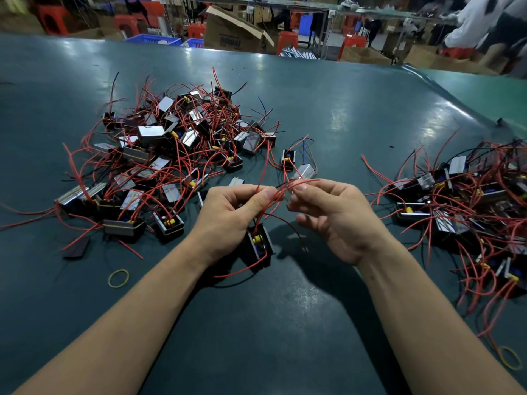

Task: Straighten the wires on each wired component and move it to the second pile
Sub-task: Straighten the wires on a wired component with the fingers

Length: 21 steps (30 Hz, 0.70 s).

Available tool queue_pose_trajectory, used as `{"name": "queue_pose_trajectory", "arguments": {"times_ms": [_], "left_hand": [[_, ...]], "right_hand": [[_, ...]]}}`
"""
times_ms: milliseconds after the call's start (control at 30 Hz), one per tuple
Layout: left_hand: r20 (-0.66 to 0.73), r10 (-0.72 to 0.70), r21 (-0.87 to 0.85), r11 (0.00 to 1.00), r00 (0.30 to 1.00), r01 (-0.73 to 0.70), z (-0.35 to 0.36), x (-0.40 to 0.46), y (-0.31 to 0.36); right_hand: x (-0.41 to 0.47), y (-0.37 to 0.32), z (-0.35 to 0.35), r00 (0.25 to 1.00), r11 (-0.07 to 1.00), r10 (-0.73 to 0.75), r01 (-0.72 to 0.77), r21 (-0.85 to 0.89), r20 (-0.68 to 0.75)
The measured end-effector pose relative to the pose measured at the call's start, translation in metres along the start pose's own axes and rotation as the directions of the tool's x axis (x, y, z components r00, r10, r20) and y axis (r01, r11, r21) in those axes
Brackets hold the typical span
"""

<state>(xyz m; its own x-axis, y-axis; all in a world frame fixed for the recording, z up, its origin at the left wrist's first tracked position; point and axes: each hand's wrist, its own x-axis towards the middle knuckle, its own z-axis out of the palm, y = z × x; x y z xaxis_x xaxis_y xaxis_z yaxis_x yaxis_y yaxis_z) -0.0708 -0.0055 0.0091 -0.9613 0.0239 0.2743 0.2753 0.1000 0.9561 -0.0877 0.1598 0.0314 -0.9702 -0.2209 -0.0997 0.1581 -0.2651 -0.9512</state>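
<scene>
A person's two bare forearms reach up from the bottom of the frame over a dark green worktable (pixel 342 115). In the upper left of the frame lies a large tangled heap of wired components (pixel 171 143): small black boxes with silver faces and red wires sticking out every way. At the right edge lies a second pile (pixel 473 201), smaller than the first, its wires also spread about. Judging by the heaps, most of the work looks still to be done.

At the centre, one wired component (pixel 258 246) hangs just below the left hand (pixel 228 215), close above the table, its open side showing a yellow part. Its red wires (pixel 273 195) rise between the hands. The left hand's thumb and forefinger are curled and pinch the wires near their middle. The right hand (pixel 333 218) pinches the wire ends between thumb and forefinger, with its other fingers loosely curled and holding nothing. A yellow rubber band (pixel 118 278) lies on the table at lower left.
</scene>
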Motion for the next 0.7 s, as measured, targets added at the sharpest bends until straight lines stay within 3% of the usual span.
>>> {"name": "queue_pose_trajectory", "arguments": {"times_ms": [100,233,433,700], "left_hand": [[-0.03,-0.009,-0.007,1.0,1.0,0.009,0.0002,-0.0001,-0.0002],[-0.09,-0.017,-0.022,1.0,0.996,0.015,0.0011,0.0008,-0.0011],[-0.073,-0.037,-0.026,0.999,0.997,0.035,-0.0009,0.0019,-0.0022],[-0.043,-0.007,-0.019,1.0,0.999,0.006,0.0027,0.001,0.0]], "right_hand": [[0.0002,0.0019,-0.0026,0.997,0.985,-0.075,0.074,-0.155,0.004],[-0.0014,0.0023,-0.0014,0.996,0.985,-0.066,0.075,-0.154,0.063],[-0.0012,0.0049,0.0002,0.991,0.964,-0.113,0.126,-0.235,0.065],[-0.0005,0.0071,0.0045,0.989,0.973,-0.144,0.133,-0.188,-0.044]]}}
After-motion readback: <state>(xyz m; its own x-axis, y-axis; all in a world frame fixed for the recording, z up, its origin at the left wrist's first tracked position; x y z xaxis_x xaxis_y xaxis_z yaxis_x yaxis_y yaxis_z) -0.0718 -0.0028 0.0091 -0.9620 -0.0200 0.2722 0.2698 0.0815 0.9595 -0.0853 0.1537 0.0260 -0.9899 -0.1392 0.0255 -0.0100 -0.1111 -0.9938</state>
